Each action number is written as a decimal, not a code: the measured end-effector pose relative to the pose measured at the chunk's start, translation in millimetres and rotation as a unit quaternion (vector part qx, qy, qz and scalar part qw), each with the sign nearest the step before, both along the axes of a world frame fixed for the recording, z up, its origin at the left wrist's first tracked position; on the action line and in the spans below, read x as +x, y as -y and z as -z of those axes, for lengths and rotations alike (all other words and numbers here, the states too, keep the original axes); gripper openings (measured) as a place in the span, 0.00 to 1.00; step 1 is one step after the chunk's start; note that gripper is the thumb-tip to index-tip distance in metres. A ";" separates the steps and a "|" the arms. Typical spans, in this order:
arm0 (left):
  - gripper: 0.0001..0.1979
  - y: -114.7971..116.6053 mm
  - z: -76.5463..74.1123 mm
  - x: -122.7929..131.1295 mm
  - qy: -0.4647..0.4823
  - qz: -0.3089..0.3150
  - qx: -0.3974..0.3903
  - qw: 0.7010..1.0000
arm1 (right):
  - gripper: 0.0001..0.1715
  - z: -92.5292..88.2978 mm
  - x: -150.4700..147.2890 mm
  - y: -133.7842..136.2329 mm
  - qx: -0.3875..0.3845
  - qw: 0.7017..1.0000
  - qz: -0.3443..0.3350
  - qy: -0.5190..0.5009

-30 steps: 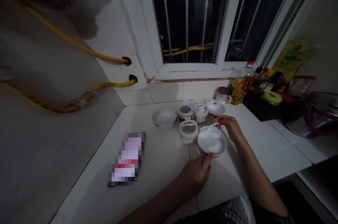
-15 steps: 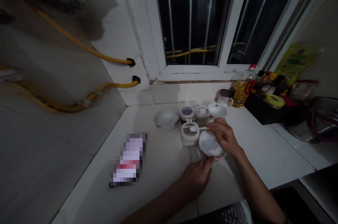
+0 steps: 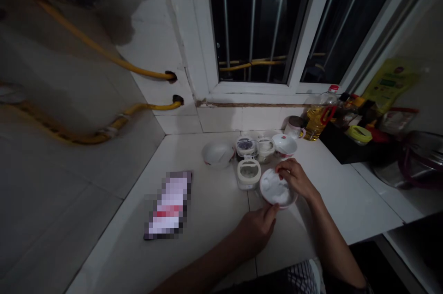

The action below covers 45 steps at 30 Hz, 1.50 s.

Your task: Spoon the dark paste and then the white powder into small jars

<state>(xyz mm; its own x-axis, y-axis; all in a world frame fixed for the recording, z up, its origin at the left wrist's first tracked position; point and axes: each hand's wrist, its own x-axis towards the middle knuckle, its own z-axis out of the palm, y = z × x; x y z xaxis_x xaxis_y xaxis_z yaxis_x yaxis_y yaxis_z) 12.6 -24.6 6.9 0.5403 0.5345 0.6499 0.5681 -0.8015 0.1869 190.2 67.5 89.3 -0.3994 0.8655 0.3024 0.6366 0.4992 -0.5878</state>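
Observation:
A small white bowl (image 3: 263,192) with a pinkish outer edge holds white powder (image 3: 277,189). My left hand (image 3: 260,225) is closed on its near rim, thumb on the edge. Over the bowl's far right side, my right hand (image 3: 295,177) is closed in a pinch, fingertips pointing down at the powder. The small white spoon in that hand is barely distinguishable from the white behind it. Just left of the bowl stands a square clear jar (image 3: 249,175) with a cream rim.
Behind are a dark-topped jar (image 3: 246,146), another clear jar (image 3: 266,148), a white bowl (image 3: 284,145) and a wider bowl (image 3: 218,154). A blurred-out phone-like object (image 3: 168,206) lies left. An oil bottle (image 3: 318,116) and a black condiment box (image 3: 341,144) stand right.
My right hand has drawn the white spoon back from above the cream-rimmed jar to over the powder, turning its fingertips downward. My left hand keeps its hold on the bowl.

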 end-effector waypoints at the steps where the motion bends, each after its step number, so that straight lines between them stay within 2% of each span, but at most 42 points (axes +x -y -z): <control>1: 0.17 -0.1 0.2 0.1 0.003 -0.001 -0.002 1.000 | 0.12 0.2 0.1 -0.6 -0.015 1.000 0.016 -0.018; 7: 0.16 0.0 -1.2 0.1 -0.001 0.002 -0.021 1.000 | 0.10 -0.2 3.5 -5.0 -0.070 0.988 0.059 -0.123; 14: 0.17 0.0 0.9 -0.8 -0.009 -0.001 -0.035 0.999 | 0.11 10.8 7.2 -13.1 -0.118 0.974 0.073 -0.178; 17: 0.17 -0.5 2.3 -0.8 -0.014 -0.002 -0.032 0.999 | 0.10 8.2 3.8 -10.9 -0.122 0.975 0.064 -0.172; 22: 0.17 -0.2 1.6 -1.2 -0.028 -0.006 -0.055 0.998 | 0.10 0.8 -6.6 -2.3 -0.105 0.985 0.009 -0.137; 28: 0.17 0.7 0.3 -1.5 -0.040 -0.005 -0.077 0.996 | 0.08 7.0 -0.5 -9.5 -0.185 0.951 0.054 -0.241; 38: 0.18 0.6 3.1 -1.4 -0.065 -0.016 -0.110 0.992 | 0.08 7.7 5.8 -15.2 -0.203 0.923 0.099 -0.312; 45: 0.17 0.6 1.5 -1.3 -0.039 -0.003 -0.074 0.996 | 0.07 3.4 8.0 -15.0 -0.189 0.910 0.118 -0.349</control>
<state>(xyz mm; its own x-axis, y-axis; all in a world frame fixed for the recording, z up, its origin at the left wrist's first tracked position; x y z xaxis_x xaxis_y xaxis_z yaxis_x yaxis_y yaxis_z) 11.3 -25.3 5.4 0.5826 0.6246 0.5200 0.5894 -0.7652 0.2588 198.2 82.5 86.0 -0.0130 0.9972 0.0731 0.1045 0.0740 -0.9918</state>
